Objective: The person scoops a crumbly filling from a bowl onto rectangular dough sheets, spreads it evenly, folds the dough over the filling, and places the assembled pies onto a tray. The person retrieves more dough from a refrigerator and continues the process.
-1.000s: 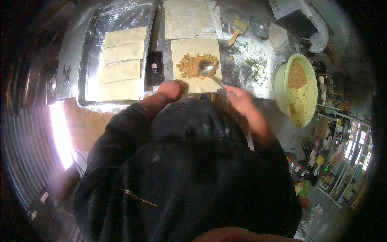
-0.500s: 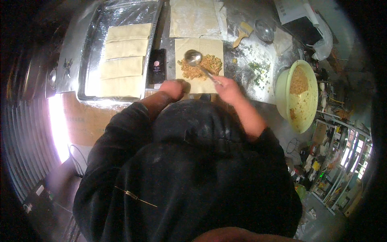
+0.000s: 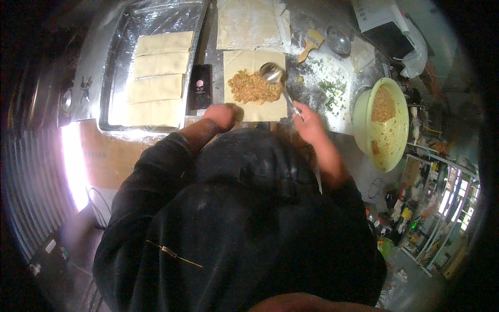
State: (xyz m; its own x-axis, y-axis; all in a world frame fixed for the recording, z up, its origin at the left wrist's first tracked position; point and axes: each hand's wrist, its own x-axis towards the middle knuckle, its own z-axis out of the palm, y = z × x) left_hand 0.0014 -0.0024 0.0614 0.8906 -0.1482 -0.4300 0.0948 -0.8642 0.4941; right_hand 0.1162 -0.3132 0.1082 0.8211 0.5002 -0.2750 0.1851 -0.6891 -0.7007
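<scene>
My right hand point(image 3: 308, 121) is closed round the handle of a metal spoon point(image 3: 271, 73). The spoon's bowl hovers over or rests at the right edge of a mound of orange-brown filling point(image 3: 253, 87) with green bits; I cannot tell if they touch. Beneath the filling lies a square dough sheet point(image 3: 265, 112), flat on the table. At its near left corner is my left hand point(image 3: 220, 116), fingers curled in; whether they pinch anything is hidden.
Folded dough pieces point(image 3: 157, 88) lie in a film-lined metal tray point(image 3: 117, 67) at left. A phone point(image 3: 200, 93) sits beside it. Stacked dough sheets point(image 3: 247, 23), a brush point(image 3: 311, 46) and a clear bowl point(image 3: 339, 40) are beyond. A pale green basin point(image 3: 391, 140) holds more filling at right.
My right hand has moved right with the spoon, whose bowl went from the filling's upper left to its right edge. The filling has gathered into a tighter mound. My left hand stayed near the corner.
</scene>
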